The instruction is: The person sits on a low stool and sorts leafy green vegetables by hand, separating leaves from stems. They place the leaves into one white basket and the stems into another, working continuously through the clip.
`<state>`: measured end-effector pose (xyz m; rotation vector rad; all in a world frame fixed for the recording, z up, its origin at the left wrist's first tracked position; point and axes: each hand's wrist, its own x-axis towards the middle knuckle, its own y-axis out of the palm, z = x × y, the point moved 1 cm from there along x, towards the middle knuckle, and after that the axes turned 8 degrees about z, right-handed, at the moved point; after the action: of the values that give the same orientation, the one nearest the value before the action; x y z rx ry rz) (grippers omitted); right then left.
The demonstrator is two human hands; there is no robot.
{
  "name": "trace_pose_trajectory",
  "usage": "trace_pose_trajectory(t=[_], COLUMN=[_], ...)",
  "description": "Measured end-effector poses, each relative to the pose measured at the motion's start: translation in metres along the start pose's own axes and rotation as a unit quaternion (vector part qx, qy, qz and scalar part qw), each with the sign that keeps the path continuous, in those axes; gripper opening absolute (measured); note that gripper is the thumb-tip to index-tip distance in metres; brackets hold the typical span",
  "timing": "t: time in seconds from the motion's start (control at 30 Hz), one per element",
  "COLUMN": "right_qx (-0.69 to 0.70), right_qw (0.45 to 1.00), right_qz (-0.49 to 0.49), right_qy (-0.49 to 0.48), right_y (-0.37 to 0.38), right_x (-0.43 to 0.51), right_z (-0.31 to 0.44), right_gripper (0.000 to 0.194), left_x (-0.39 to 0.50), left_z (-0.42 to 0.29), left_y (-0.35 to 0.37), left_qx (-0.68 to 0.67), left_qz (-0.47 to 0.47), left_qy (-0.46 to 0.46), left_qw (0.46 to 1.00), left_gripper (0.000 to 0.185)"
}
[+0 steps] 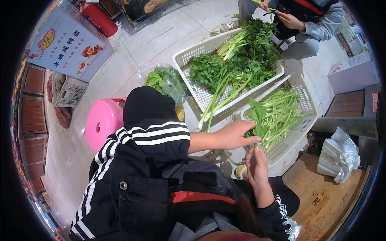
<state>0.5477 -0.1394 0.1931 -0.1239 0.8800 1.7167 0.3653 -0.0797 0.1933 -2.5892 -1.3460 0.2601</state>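
Note:
Leafy greens [259, 116], apparently celery, are between my two hands over the near end of a white plastic crate [312, 110]. My left hand [233, 135] reaches in from the left, with its fingers and thumb around the leaves. Just below, my right hand [257, 162] pinches the lower stem with its fingertips. Thin trimmed green stalks [283, 111] lie loose in this crate. Beyond it, a larger white crate [196, 98] holds leafy celery bunches [232, 64], and several stalks [215, 101] hang over its near edge.
A co-worker's hands [286, 19] hold a green stalk at the top right. By my left knee are a clear plastic bag of greens [169, 82] and a pink stool [104, 123]. White plastic bags [339, 155] lie on a wooden surface [319, 192] at right.

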Motion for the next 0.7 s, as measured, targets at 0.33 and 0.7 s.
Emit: trace_pose_trajectory(t=[0.33, 0.7], right_qx=[-0.025, -0.039], right_qw=[1.000, 0.999], right_qz=[0.015, 0.014], right_qy=[-0.006, 0.010], right_y=[0.001, 0.000], right_x=[0.000, 0.000], right_z=[0.000, -0.002], right_gripper=[0.025, 0.026], left_x=[-0.004, 0.000], left_z=[0.002, 0.012], left_y=[0.009, 0.014], left_qx=[-0.060, -0.072], left_qz=[-0.025, -0.037], left_qy=[0.021, 0.006], left_qw=[0.998, 0.997], left_gripper=[0.069, 0.043])
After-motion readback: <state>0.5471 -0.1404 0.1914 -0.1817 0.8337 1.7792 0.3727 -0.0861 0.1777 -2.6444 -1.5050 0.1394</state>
